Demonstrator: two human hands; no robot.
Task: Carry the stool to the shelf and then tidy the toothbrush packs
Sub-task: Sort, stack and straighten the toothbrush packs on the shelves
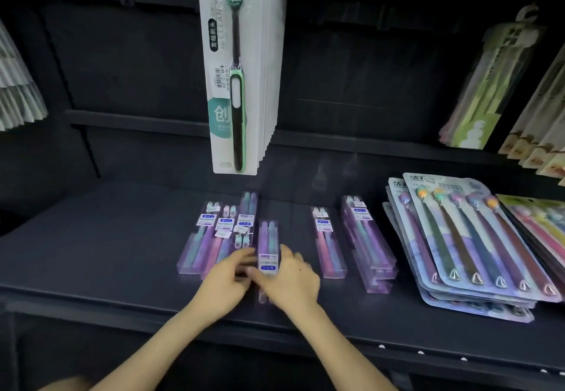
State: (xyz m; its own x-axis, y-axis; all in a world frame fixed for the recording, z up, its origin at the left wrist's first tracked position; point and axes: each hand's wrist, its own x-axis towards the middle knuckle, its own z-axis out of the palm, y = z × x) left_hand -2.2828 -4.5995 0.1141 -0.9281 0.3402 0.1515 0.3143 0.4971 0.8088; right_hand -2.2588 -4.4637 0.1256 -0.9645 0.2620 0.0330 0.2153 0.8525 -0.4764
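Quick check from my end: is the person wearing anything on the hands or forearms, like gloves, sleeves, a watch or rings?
Nothing worn shows. The left hand and right hand are bare, with no gloves, and no rings are visible on the fingers. Both forearms are uncovered down to the frame's lower edge: no sleeves, watch or bracelet in view. Nails look short and unpainted, though the picture is slightly blurred there.

Both bare forearms reach from the near edge toward the middle of the scene, converging as they go. The left hand (227, 280) lies palm down, fingers curled and pointing right. The right hand (290, 277) sits just beside it, palm down, thumb angled left toward the left fingertips, fingers extended far. The 2 hands nearly touch; each grip is partly closed.
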